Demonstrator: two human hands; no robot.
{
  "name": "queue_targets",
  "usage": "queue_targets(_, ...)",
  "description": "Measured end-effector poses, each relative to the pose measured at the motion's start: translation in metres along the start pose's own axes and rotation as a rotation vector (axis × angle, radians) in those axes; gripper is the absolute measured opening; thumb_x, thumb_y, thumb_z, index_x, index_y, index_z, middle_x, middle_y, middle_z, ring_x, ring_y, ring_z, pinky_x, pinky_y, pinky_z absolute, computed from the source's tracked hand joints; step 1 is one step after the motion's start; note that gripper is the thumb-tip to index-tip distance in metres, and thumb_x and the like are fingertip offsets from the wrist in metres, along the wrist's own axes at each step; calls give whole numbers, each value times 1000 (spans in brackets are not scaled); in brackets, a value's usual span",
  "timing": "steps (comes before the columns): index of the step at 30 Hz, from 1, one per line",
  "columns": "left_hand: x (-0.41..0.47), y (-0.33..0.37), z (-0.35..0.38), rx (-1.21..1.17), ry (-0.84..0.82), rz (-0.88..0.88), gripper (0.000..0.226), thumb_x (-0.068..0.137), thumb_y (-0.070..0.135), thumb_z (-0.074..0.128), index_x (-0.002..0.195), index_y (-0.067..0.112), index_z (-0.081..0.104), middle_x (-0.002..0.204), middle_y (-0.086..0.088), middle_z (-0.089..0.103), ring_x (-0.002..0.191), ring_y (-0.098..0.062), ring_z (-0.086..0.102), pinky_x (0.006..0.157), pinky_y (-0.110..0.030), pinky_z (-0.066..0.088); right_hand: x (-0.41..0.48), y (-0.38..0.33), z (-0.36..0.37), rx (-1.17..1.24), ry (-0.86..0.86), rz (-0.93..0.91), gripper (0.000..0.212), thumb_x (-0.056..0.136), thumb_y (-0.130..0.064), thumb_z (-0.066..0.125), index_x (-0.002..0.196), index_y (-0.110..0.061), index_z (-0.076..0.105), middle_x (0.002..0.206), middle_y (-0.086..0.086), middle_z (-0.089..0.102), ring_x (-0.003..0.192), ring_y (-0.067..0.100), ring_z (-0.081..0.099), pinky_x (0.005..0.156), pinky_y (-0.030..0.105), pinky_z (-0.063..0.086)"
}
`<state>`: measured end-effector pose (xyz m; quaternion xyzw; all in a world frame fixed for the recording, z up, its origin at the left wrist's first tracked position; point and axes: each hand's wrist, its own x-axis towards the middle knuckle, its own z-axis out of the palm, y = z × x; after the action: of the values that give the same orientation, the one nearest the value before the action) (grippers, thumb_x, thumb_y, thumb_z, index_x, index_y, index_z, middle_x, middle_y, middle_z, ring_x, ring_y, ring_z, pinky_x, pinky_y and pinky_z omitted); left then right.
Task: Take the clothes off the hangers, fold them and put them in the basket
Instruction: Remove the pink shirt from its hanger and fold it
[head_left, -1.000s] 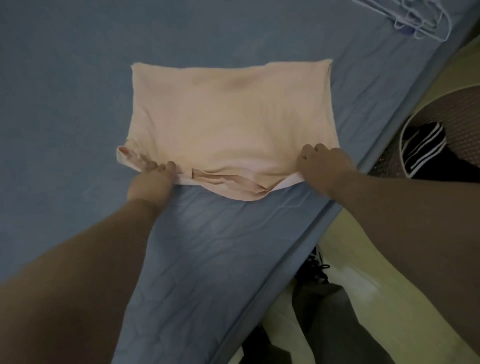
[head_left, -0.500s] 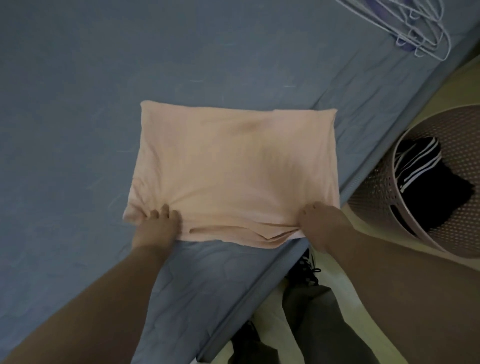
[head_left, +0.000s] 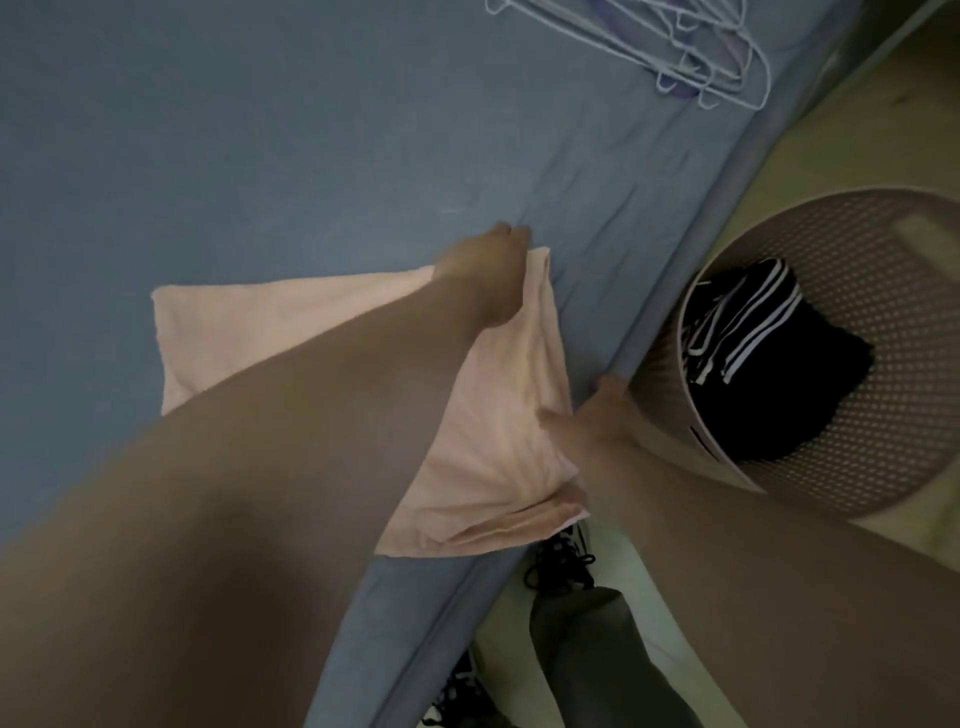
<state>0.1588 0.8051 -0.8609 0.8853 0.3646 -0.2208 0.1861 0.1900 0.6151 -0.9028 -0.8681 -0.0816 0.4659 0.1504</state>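
Left hand, right hand apparently on garment

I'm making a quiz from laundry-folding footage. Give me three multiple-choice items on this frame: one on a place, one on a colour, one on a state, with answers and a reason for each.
1. Where does the basket stand? A on the floor beside the bed; B on the bed; C on a chair.
2. What colour is the garment on the bed? A green; B peach; C red.
3. What state is the basket in? A empty; B tipped over; C holding black striped clothes.
Answers: 1 A: it stands on the floor by the bed's edge. 2 B: the folded garment is pale peach. 3 C: black striped clothes lie inside it.
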Motion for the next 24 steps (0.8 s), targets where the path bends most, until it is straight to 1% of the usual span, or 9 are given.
queue_targets(3,44,29,8,-107,-52,-69,53,95,20,50,144,9,33,146,-14,40,130,-38,46,107,-43,39,14,12,-6,-46,-157,-50,63,78,-37,74,129,-14,45,127,6,57,112,29,59,84,29,46)
queue_targets(6,71,41,31,-113,-88,-157,50,92,31,56,136,10,45,139,-17,51,126,-36,51,102,-38,41,25,17,-8,-217,-302,-72,47,77,-46,69,111,-16,59,110,2,63,99,26,63,82,33,53)
queue_targets(9,78,49,41,-6,-81,-175,49,94,40,54,132,9,52,134,-21,55,124,-38,53,101,-38,43,27,26,-8,-239,-401,-83,33,82,-46,61,90,-14,59,102,7,66,94,28,65,76,32,53)
queue_targets(11,81,49,36,72,-101,-190,47,95,39,54,128,5,59,134,-20,57,125,-37,53,101,-38,44,25,30,-8,-167,-430,-97,29,88,-41,54,93,-13,60,106,12,66,96,31,65,72,31,48)
queue_targets(14,88,53,22,69,-81,-213,45,89,33,61,123,3,61,131,-20,59,122,-38,55,98,-38,47,18,32,-23,-33,-428,-88,27,94,-32,46,101,-9,59,114,16,63,100,33,62,80,34,50)
queue_targets(16,92,66,7,2,-29,-224,39,85,21,65,119,1,63,126,-21,61,119,-38,57,96,-38,48,12,28,-45,-40,-331,-111,30,100,-26,41,114,-4,57,120,17,59,108,33,59,87,34,49)
queue_targets(18,101,80,-10,-145,63,-219,34,83,12,63,115,1,64,122,-21,62,115,-37,59,94,-39,49,10,23,-69,-32,-140,-131,29,102,-25,40,119,-5,52,120,17,59,109,34,59,87,35,48)
queue_targets(22,115,118,-41,-562,172,-192,14,72,6,64,83,14,63,93,-16,68,93,-35,67,77,-39,56,12,24,-114,-197,186,-239,28,103,-35,37,114,-11,47,102,10,62,85,28,59,63,33,43)
queue_targets(24,115,121,-51,-736,150,-191,25,69,2,69,71,19,51,75,-9,59,73,-33,67,61,-35,55,6,31,-125,-345,267,-364,26,104,-37,34,111,-14,44,93,6,61,69,24,52,53,31,34)
